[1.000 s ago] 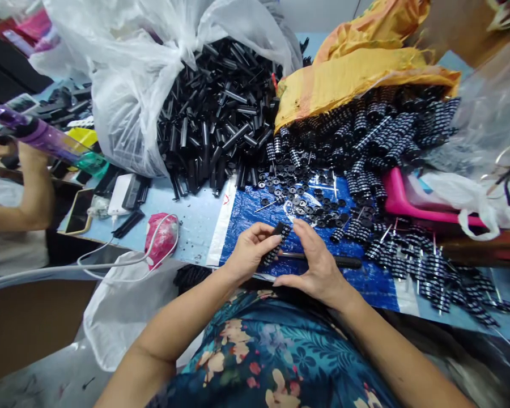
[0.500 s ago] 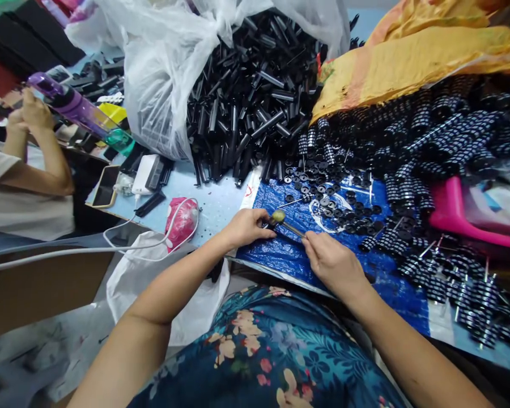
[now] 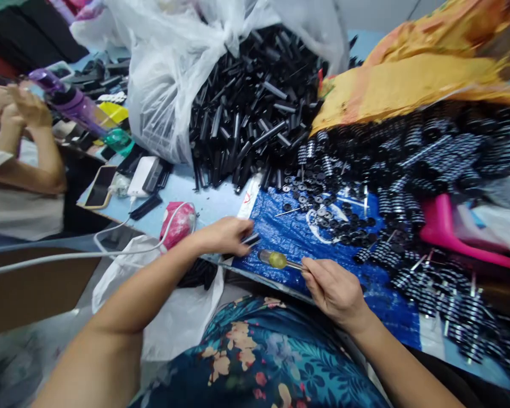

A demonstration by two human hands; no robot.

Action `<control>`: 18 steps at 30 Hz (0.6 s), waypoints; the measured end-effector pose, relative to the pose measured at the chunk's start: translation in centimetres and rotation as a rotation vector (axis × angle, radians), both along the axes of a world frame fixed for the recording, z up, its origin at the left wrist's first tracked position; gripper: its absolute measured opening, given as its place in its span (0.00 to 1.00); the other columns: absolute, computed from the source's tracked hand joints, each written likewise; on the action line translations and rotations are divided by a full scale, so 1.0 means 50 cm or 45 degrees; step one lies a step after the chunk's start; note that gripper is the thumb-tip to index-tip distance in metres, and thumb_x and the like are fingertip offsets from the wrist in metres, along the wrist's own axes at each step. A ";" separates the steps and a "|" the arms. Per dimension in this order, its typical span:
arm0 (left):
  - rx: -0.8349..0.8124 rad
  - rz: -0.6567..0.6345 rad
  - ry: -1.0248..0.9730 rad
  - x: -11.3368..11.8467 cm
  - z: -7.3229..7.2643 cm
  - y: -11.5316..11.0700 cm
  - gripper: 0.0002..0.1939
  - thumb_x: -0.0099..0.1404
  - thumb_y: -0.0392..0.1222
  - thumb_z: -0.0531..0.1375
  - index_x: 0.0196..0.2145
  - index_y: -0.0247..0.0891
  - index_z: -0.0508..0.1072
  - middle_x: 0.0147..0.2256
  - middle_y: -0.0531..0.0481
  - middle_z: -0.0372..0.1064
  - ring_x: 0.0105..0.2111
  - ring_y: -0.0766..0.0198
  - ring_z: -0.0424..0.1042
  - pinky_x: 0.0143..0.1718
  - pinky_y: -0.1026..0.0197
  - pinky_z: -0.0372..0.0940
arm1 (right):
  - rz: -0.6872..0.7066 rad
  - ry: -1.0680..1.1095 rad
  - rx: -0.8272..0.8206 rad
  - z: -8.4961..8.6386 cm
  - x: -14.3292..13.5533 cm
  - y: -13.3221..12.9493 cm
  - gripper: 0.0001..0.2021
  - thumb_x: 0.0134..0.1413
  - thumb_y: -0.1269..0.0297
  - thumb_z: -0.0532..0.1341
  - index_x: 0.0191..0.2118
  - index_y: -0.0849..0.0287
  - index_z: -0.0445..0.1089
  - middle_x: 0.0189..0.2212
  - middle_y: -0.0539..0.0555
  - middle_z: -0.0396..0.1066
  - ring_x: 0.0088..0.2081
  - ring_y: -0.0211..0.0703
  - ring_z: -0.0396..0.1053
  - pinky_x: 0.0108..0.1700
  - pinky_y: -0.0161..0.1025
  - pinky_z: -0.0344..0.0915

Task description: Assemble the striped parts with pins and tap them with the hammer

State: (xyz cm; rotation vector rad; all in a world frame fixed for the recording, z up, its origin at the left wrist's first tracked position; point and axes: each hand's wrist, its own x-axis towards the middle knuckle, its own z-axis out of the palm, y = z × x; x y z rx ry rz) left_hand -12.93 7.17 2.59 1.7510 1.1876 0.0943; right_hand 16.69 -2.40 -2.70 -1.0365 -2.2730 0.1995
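Left hand (image 3: 223, 235) shifted left — screwdriver (image 3: 278, 260) now apparently right hand (image 3: 334, 289) only.

glossy blk plastic tubes (image 3: 255, 119), crinkly blue tarp (image 3: 297, 232), clear-yellow tool handle (image 3: 276, 259)

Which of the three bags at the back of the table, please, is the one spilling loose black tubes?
The clear plastic bag at the left; black tubes pour from its mouth, while the orange bag beside it covers ribbed striped spools.
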 end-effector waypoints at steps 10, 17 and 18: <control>0.602 0.500 0.110 0.032 -0.011 0.103 0.17 0.66 0.55 0.58 0.28 0.38 0.72 0.30 0.48 0.69 0.33 0.59 0.68 0.36 0.59 0.61 | -0.392 0.156 -0.149 0.048 0.012 0.228 0.13 0.69 0.60 0.53 0.46 0.57 0.73 0.41 0.56 0.78 0.41 0.45 0.76 0.46 0.40 0.68; 0.514 0.816 0.073 0.117 -0.074 0.235 0.10 0.57 0.42 0.65 0.23 0.40 0.67 0.30 0.46 0.70 0.40 0.52 0.72 0.42 0.56 0.61 | -0.954 -0.401 -0.549 0.070 0.007 0.481 0.14 0.63 0.60 0.57 0.49 0.63 0.70 0.39 0.67 0.76 0.42 0.59 0.75 0.44 0.48 0.66; 0.477 0.832 0.035 0.113 -0.076 0.239 0.11 0.56 0.41 0.65 0.23 0.40 0.66 0.27 0.48 0.68 0.38 0.54 0.72 0.40 0.57 0.62 | -0.956 -0.393 -0.558 0.067 0.010 0.493 0.14 0.61 0.60 0.59 0.49 0.63 0.70 0.39 0.67 0.76 0.42 0.59 0.75 0.44 0.48 0.66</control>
